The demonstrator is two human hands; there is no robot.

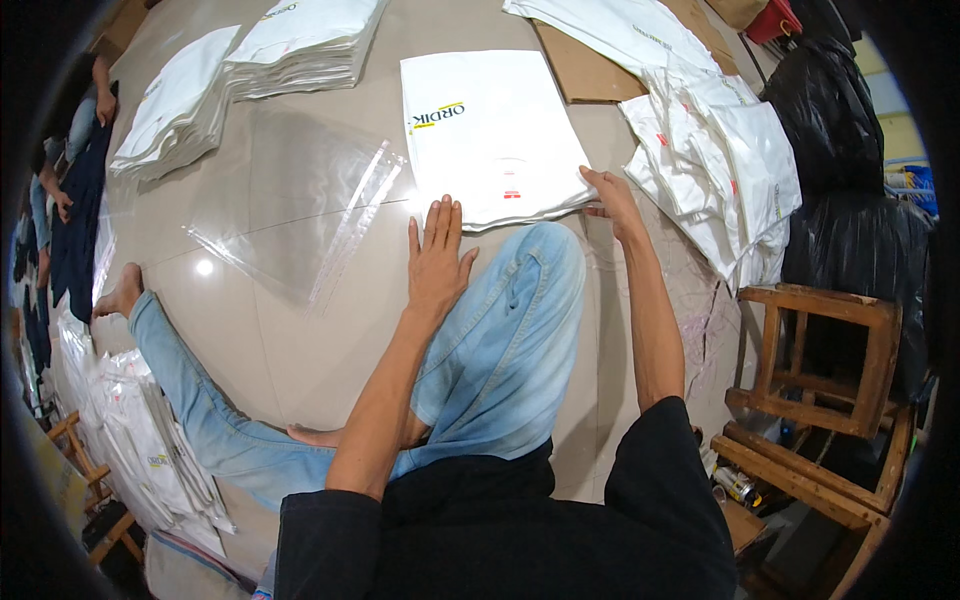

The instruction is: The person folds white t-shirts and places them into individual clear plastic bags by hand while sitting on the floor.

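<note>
A folded white T-shirt (pixel 487 150) lies on the tiled floor before my raised knee, with printed writing and a small red mark facing up. My left hand (pixel 437 259) rests palm down, its fingertips at the shirt's near left corner and its thumb spread. At the near right corner, my right hand (pixel 616 201) pinches the cloth edge, thumb on top and fingers partly hidden beneath. Clear plastic bags (pixel 300 187) with pale sealing strips lie flat to the left of the shirt.
Folded white shirts are stacked (pixel 300 56) at the far left. Loose white shirts (pixel 697 150) are heaped at right, beside cardboard (pixel 589 67), black plastic bags (pixel 832 112) and wooden stools (pixel 817 311). Plastic-wrapped shirts (pixel 154 442) lie lower left. Another person's hand (pixel 105 109) shows near dark cloth (pixel 79 210).
</note>
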